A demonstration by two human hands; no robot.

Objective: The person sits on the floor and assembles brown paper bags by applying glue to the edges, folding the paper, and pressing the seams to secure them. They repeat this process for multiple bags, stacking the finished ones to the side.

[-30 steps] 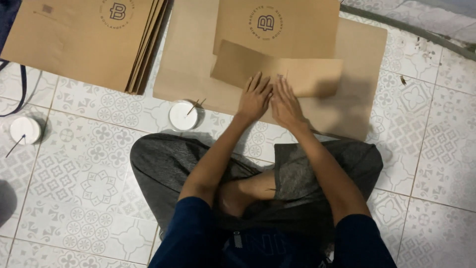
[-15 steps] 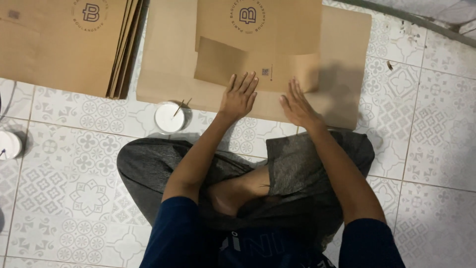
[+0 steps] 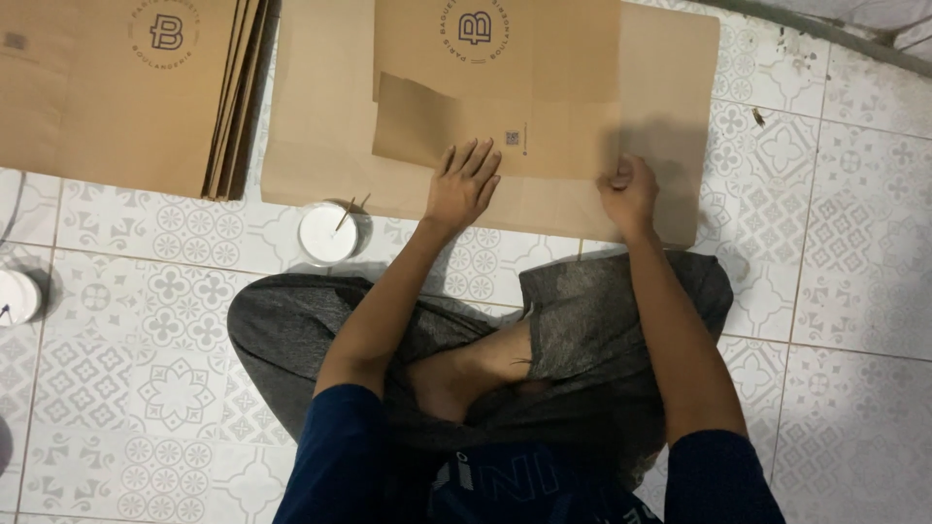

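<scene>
Patterned tile floor [image 3: 126,388] | left hand [image 3: 464,184] flat, open on brown paper bag [image 3: 495,116] | right hand [image 3: 629,189] closed, pinching folded flap [image 3: 544,150] | best pressed firmly along crease

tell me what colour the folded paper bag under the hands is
Plain kraft brown, with a dark round printed mark near the top; the paper bag shows best in the head view.

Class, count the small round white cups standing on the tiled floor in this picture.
2. One small round white cup, with a stick in it, stands beside the left hand; another is cut off at the left edge. Others may lie outside the view.
</scene>
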